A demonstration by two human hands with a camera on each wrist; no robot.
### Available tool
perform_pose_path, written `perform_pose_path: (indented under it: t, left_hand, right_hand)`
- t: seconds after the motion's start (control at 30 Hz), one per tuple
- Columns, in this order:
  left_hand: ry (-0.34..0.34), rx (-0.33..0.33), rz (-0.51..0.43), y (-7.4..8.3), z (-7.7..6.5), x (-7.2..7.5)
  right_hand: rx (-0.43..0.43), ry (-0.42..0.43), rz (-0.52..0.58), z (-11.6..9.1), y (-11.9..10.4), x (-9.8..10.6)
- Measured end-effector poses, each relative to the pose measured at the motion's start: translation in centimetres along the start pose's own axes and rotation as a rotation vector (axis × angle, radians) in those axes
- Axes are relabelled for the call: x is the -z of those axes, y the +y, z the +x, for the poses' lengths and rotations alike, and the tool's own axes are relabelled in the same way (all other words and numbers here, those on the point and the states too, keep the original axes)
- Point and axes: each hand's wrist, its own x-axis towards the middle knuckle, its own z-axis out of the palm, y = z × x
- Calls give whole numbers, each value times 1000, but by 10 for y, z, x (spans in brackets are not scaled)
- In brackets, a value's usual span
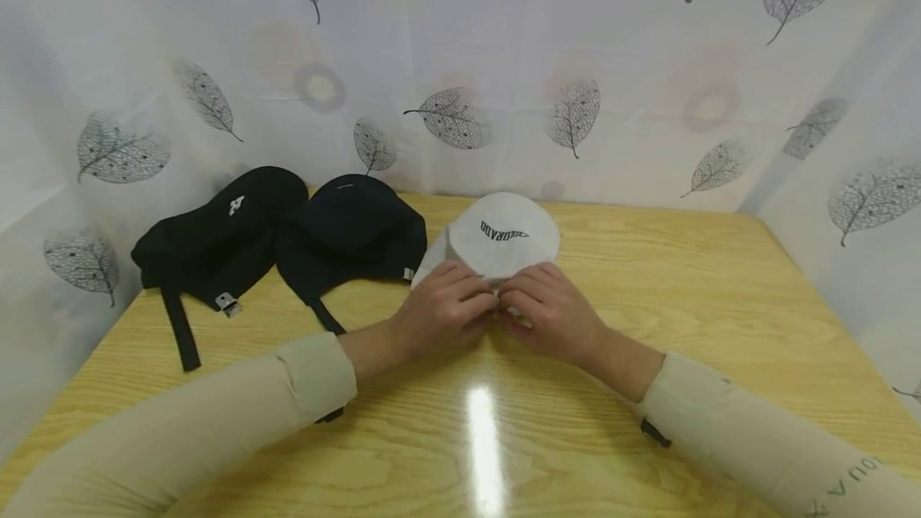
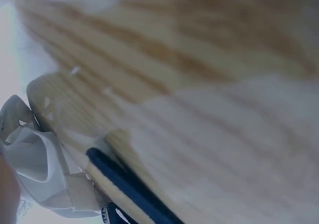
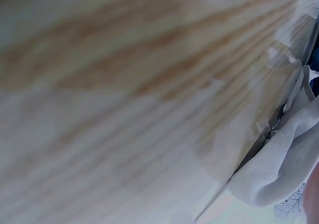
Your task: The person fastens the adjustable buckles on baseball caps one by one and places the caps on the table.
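Note:
A white cap [image 1: 504,237] with dark COLORADO lettering lies toward the back of the table, its brim facing away from me. My left hand [image 1: 448,304] pinches the cap's near edge with curled fingers. Close beside it, fingertips almost meeting, my right hand [image 1: 550,310] grips the same edge. The fingers hide most of what they hold there. In the left wrist view, the cap's white fabric [image 2: 59,184] hangs in an open fold by the hand. Folded white cloth of the cap [image 3: 271,174] also shows in the right wrist view.
Left of the white cap lies a navy cap [image 1: 352,226], its strap trailing toward me. Beyond it is a black cap [image 1: 223,230] with a white emblem and a loose strap. They rest on a glossy wood-grain table [image 1: 719,286], with a leaf-print curtain [image 1: 504,46] behind.

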Motion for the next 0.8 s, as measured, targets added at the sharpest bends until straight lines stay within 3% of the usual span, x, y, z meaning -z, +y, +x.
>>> perform_pose_path:
  t: [0.8]
  left_hand:
    - [-26,29,-54,-1,1,0]
  right_hand:
    - [-3,-7,3,0,1,0]
